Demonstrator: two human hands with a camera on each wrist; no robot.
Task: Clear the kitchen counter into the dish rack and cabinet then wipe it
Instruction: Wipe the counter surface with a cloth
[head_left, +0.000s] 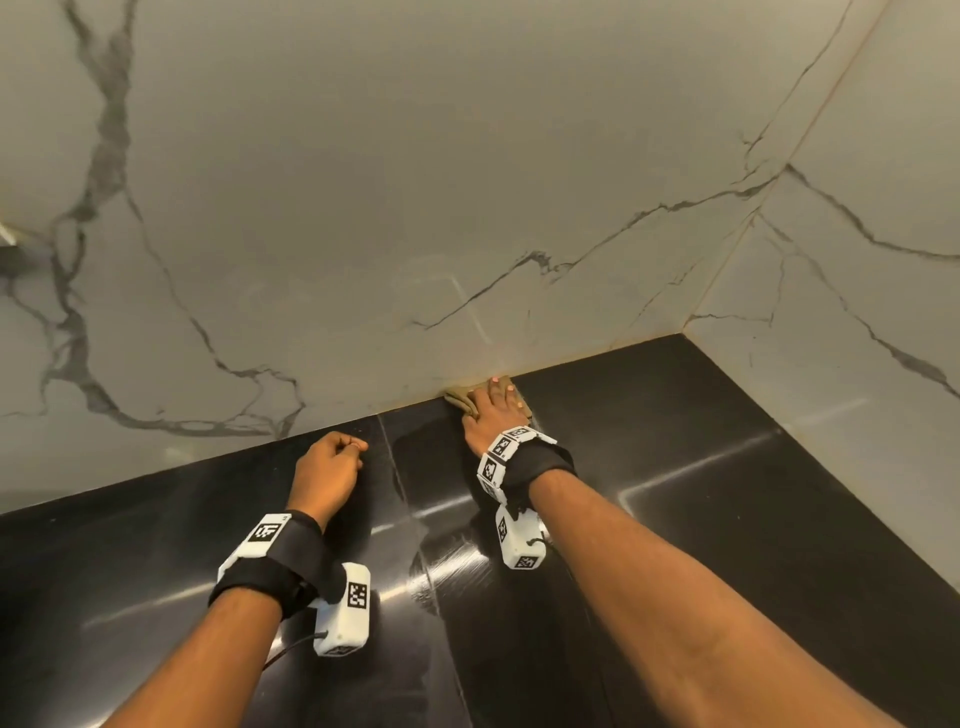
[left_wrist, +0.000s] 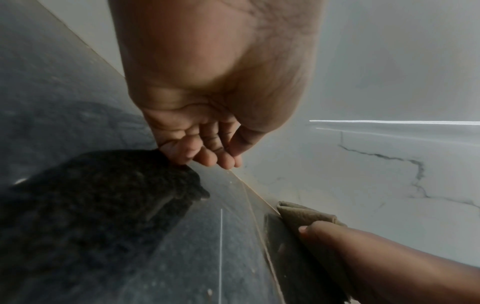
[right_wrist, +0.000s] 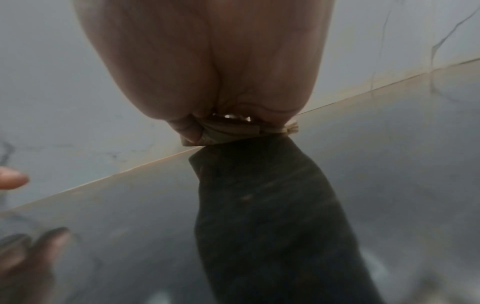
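**Now wiping along the back seam of the counter**

Flat on the tan cloth (head_left: 462, 402) with the right hand (head_left: 491, 410), fingers spread and straight, pressing it onto the black counter (head_left: 701, 509) right where the stone meets the marble wall (head_left: 363, 234). Folded, that cloth, bunched in a few layers and touching the wall's foot. Resting nearby on the counter with the left hand (head_left: 327, 470), fingers loosely curled under, gripping nothing, near the cloth but not on it.

Judged from the counter, bare in all three views: clearing done, wiping in progress.

To do it well: keep the palm low and the pressure even, so the whole pad bears rather than just the fingertips. Run the folded edge tight into the seam, where grime likely gathers. Overlap each pass, working away from the wall corner (head_left: 680, 332). Refold to a clean face once soiled. Watch for streaks against the glare on the glossy stone. Lift the left hand clear before sweeping that way
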